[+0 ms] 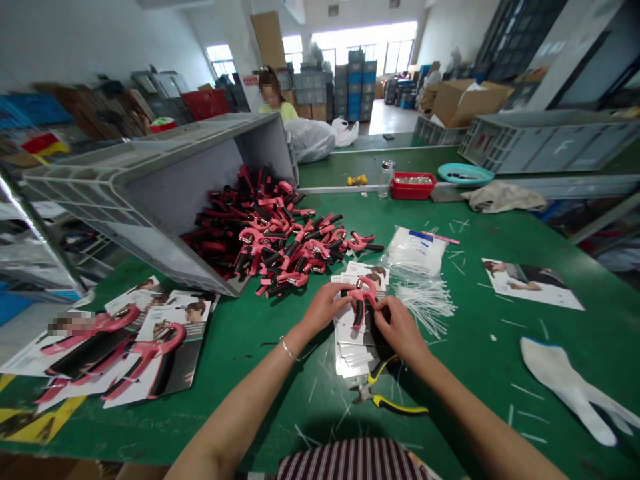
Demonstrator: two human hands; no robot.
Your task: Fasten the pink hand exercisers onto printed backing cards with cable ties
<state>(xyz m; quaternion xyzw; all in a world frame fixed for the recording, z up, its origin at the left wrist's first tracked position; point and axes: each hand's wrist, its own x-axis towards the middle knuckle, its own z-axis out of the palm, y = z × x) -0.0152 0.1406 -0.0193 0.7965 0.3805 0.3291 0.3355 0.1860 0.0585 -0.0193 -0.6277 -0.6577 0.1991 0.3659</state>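
Observation:
My left hand (pixel 324 310) is closed on a pink and black spring hand grip (pixel 359 313), which lies over a stack of printed cards (pixel 350 353). At its other side, the fingers of my right hand (pixel 399 328) are pinched against the hand grip's right handle. Whether they also hold something thin is too small to tell. Just below the cards lie diagonal cutters (pixel 381 398) with yellow and black handles. Loose white cable ties (pixel 427 307) spread beside my right hand, below a clear bag of cable ties (pixel 415 252).
A tipped grey crate (pixel 165 193) spills a heap of hand grips (pixel 295 247) at the back left. Carded hand grips (pixel 160 353) lie at left. A white glove (pixel 565 383) and one card (pixel 530 283) are at right. Behind stands a red tray (pixel 413 189). A person (pixel 280 103) is beyond.

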